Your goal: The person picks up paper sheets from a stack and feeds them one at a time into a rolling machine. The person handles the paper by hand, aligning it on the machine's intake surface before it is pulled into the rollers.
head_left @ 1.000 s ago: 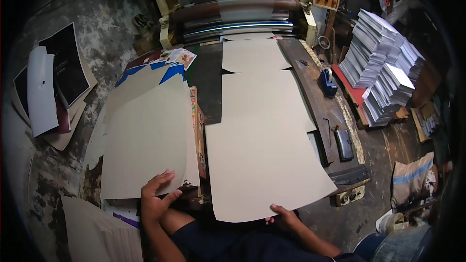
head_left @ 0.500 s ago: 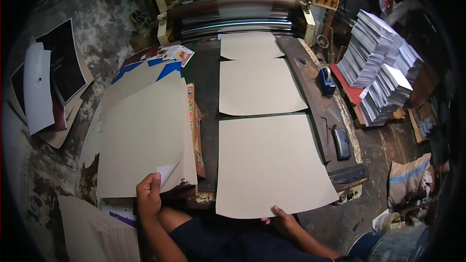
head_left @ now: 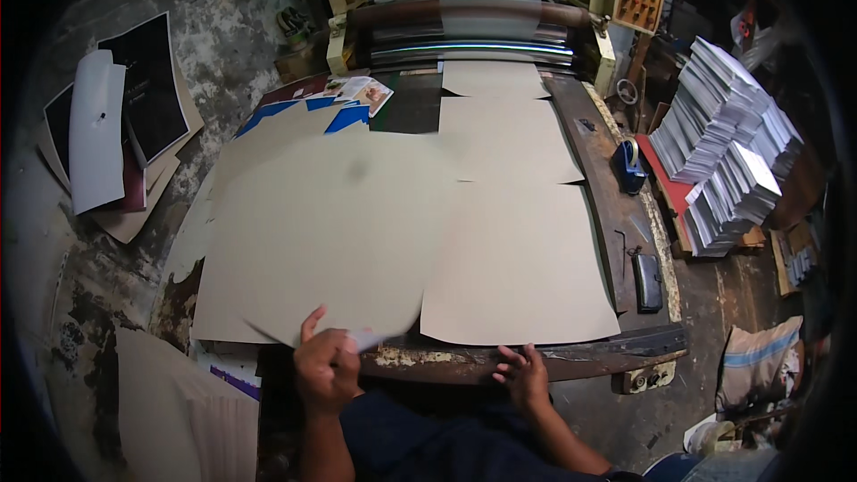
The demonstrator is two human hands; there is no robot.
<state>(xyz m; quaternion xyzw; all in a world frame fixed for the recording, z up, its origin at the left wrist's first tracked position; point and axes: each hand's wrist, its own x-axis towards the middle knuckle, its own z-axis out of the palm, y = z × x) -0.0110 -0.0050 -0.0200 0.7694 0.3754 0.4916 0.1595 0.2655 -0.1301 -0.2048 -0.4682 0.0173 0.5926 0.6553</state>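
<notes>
A sheet (head_left: 330, 232) is seemingly pinched in the left grip (head_left: 327, 362) at seven o'clock. The right grip (head_left: 525, 378), at five, is held apart near another sheet (head_left: 527, 259).

On the left, a plain beige sheet (head_left: 348, 232) curls at its near edge; right, a matching sheet (head_left: 522, 259) lies nearly flat.

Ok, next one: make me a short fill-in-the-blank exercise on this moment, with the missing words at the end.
1. The lifted sheet is held by the person's ____ hand.
2. The dark case lies to the ____ of the row of sheets.
3. The colour of the tape dispenser is ____.
4. The board under the white paper stacks is coloured ____.

Missing words: left; right; blue; red.
</notes>
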